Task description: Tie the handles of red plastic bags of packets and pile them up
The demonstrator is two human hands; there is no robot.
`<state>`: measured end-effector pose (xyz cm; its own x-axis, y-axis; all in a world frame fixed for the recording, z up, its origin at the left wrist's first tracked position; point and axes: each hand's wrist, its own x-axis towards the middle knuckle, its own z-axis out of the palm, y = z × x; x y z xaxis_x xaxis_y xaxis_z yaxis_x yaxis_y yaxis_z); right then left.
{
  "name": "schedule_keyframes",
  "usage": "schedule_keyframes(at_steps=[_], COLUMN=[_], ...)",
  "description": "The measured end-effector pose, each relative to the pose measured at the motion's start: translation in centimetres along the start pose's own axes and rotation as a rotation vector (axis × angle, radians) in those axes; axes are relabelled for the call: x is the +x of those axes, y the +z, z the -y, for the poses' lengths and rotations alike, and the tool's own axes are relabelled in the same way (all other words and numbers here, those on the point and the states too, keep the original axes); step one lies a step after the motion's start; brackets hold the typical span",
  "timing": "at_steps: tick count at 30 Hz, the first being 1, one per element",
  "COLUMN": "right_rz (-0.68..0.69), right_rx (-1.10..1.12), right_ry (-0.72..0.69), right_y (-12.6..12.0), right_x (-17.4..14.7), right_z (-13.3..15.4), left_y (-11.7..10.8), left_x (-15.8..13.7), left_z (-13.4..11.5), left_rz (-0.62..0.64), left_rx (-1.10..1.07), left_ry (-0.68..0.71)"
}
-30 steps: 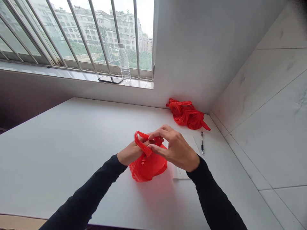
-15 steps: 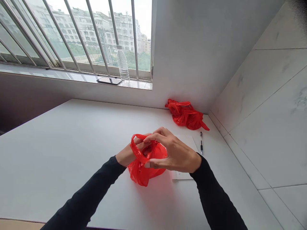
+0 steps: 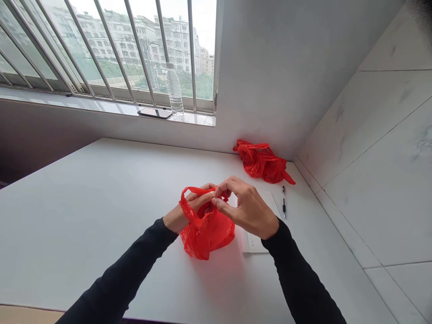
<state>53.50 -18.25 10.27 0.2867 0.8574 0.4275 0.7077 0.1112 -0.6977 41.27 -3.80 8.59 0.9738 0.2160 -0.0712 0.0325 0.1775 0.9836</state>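
A thin red plastic bag [image 3: 216,234] is bunched up over the white table, in front of me. One of its handle loops passes around my left hand [image 3: 184,211] near the wrist. My left fingers are closed on the bag's upper part; their tips are partly hidden by the plastic and by my other hand. From the right, my right hand [image 3: 248,204] pinches a bit of the bag's top between thumb and forefinger, close against the left fingers. Whether anything is inside the bag I cannot tell.
On the white table [image 3: 101,216], a second crumpled red bag [image 3: 265,164] lies at the back by the wall. A black-and-clear pen [image 3: 284,202] and white paper [image 3: 253,244] lie right of my hands. The windowsill holds a phone [image 3: 155,113] and a water bottle [image 3: 174,92].
My right thumb and forefinger, spread apart before, have closed into a pinch on the bag's top. The handle loop around my left hand has shifted slightly left.
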Motion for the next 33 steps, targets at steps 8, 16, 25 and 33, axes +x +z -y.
schedule_keyframes(at_steps=[8, 16, 25, 33], right_rz=[0.110, 0.073, 0.096, -0.045], right_rx=[-0.040, -0.021, -0.154, -0.120], right_ry=[-0.056, -0.011, -0.050, 0.080], right_y=[1.1, 0.4, 1.6, 0.9], right_x=[0.2, 0.2, 0.4, 0.7], right_z=[0.4, 0.0, -0.6, -1.5], left_y=[-0.3, -0.4, -0.6, -1.7], left_x=[0.2, 0.2, 0.3, -0.1], left_z=[0.5, 0.4, 0.7, 0.3], left_rz=[-0.028, -0.047, -0.093, 0.054], left_rx=[0.041, 0.052, 0.133, 0.213], left_ry=[0.016, 0.001, -0.040, 0.006])
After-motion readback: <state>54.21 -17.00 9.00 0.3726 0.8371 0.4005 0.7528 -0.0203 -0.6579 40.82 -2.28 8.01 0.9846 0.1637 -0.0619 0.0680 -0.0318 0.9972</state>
